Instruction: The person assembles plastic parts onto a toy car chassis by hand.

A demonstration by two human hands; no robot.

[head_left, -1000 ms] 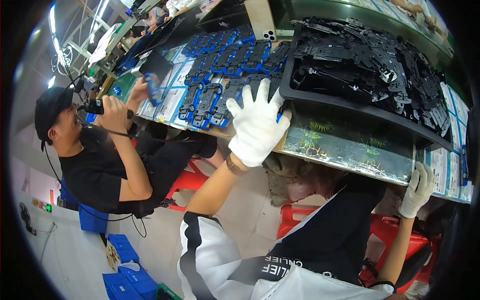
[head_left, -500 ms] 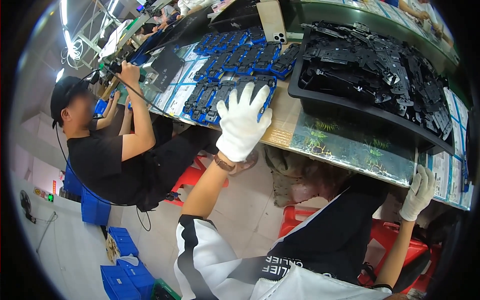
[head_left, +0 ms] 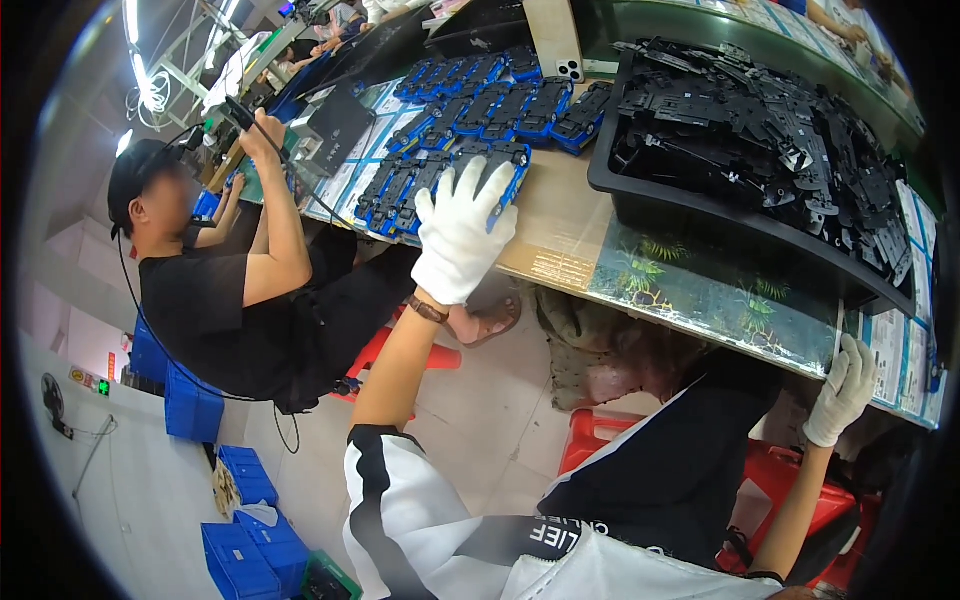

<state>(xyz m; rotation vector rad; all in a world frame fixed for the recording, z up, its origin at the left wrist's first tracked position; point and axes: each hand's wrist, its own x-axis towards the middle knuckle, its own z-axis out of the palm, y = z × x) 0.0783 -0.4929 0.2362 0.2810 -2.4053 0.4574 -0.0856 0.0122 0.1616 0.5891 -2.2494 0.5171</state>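
Observation:
My left hand (head_left: 464, 232), in a white glove, lies with spread fingers over an upturned blue toy car with a black underside (head_left: 511, 168) at the near end of a group. That car sits close beside other upturned blue toy cars (head_left: 397, 192) in the near row; the palm hides part of it. Farther back, more such cars (head_left: 490, 108) stand in rows. My right hand (head_left: 842, 392), also gloved, rests at the table's front edge on the right, fingers stretched over the edge and holding nothing visible.
A large black bin (head_left: 740, 230) heaped with black plastic parts (head_left: 720, 120) stands on the table at right. A phone (head_left: 553, 40) leans upright behind the cars. To the left a co-worker (head_left: 215, 290) holds a dark tool with a cable. Blue crates (head_left: 240, 560) stand on the floor.
My left hand has moved left, and the toy car under it has shifted left against the near row. My right hand stays at the table edge.

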